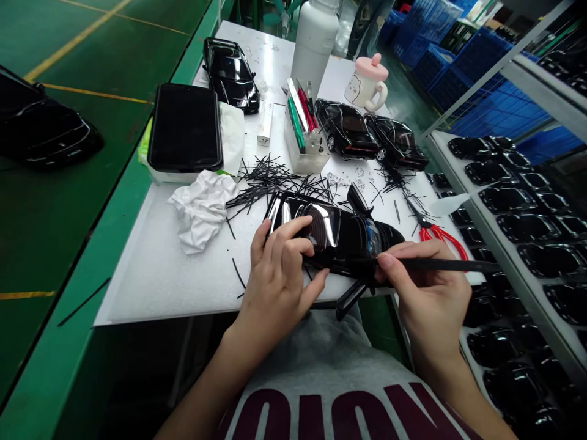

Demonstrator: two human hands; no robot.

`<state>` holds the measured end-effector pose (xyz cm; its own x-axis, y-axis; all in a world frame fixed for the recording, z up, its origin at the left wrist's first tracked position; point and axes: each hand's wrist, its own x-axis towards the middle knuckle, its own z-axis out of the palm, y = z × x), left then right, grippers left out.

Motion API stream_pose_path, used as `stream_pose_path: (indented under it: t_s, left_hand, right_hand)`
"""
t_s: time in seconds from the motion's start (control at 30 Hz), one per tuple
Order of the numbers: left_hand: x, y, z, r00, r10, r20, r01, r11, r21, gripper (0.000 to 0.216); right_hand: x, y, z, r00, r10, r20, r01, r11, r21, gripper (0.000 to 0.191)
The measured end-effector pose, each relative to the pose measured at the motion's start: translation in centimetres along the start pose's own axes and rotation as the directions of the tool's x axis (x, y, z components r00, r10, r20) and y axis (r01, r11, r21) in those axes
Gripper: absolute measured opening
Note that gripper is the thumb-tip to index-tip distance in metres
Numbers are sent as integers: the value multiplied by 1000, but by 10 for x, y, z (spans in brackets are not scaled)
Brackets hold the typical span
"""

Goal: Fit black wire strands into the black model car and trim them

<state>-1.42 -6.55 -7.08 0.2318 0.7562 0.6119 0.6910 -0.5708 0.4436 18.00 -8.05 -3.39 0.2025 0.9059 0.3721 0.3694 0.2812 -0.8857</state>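
A glossy black model car (352,235) lies across the white work surface in front of me, both of its doors swung out. The far door (360,200) stands up from the body; the near door (351,298) hangs past the table edge. Fingers of my left hand (280,275) press on the roof and rear, thumb along the near side, gripping the car. In my right hand (433,290) a slim black tool (458,265) is pinched, its tip at the near door opening. My fingers partly hide that tip. Beyond the car lie loose thin black strips (275,177).
Red-handled scissors (443,235) lie right of the car, crumpled tissue (202,211) left. Behind are a black-screened device (186,128), a pen holder (306,160), more model cars (348,128), a white bottle (314,46) and a lidded mug (367,85). A rack (495,214) holds black car bodies.
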Motion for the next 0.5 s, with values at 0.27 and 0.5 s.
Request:
stream_pose_path:
  t_s: [0.27, 0.5]
  left_hand:
    - [0, 2, -1, 1000, -14, 15, 14, 1000, -6, 28]
    - [-1, 2, -1, 1000, -22, 15, 22, 1000, -10, 29]
  right_hand:
    - [-6, 0, -13, 989, -144, 38, 146, 986, -79, 19]
    - [-14, 5, -19, 947, -218, 235, 249, 962, -109, 26]
